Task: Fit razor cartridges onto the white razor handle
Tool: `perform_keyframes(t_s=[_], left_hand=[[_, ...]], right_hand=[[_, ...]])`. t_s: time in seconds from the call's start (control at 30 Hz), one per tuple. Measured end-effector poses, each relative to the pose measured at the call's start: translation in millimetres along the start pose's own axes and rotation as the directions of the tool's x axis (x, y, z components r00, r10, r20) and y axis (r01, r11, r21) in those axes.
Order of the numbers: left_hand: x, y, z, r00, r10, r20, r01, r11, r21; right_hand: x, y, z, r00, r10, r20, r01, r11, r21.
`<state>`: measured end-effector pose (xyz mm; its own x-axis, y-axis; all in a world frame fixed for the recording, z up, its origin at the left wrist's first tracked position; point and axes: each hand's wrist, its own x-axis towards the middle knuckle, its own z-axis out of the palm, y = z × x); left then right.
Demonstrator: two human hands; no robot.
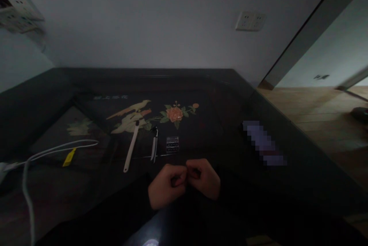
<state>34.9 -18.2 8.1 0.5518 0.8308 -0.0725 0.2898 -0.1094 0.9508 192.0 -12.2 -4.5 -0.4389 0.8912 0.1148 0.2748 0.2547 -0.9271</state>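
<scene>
My left hand (168, 186) and my right hand (204, 179) meet at the near edge of the dark glossy table (227, 104). Thumb and fingers of each are pinched into a ring, and the fingertips of the two hands touch or nearly touch. Whatever they may hold is too small or dark to make out. Just beyond them lies a small clear case (172, 144) with rows of compartments. To its left rests a thin tool (154, 145) with a white handle and a dark bent tip. Further left is a long white stick-like handle (131, 148) with a dark end.
A blurred-out flat object, perhaps a phone (263, 142), lies on the right of the table. On the left a white cable (25, 177) loops past a yellow tag (69, 157). Behind stands a wall with a double socket (250, 21). Floor shows beyond the table's right edge.
</scene>
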Motion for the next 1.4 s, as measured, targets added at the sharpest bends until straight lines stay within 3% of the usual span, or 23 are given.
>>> perform_keyframes(t_s=[0.57, 1.07, 1.4], left_hand=[[-6, -5, 1.7, 0.995, 0.094, 0.019, -0.095, 0.994, 0.048], [-6, -2, 2.4, 1.0, 0.028, -0.009, -0.028, 0.999, 0.031], [-6, 4, 2.7, 1.0, 0.001, -0.021, 0.001, 0.992, 0.125]], right_hand=[[-9, -3, -1, 0.999, -0.024, 0.046, 0.025, 0.999, -0.03], [-8, -7, -1, 0.999, 0.039, 0.034, -0.039, 0.999, -0.001], [-10, -3, 0, 0.998, 0.053, 0.042, -0.054, 0.998, 0.02]])
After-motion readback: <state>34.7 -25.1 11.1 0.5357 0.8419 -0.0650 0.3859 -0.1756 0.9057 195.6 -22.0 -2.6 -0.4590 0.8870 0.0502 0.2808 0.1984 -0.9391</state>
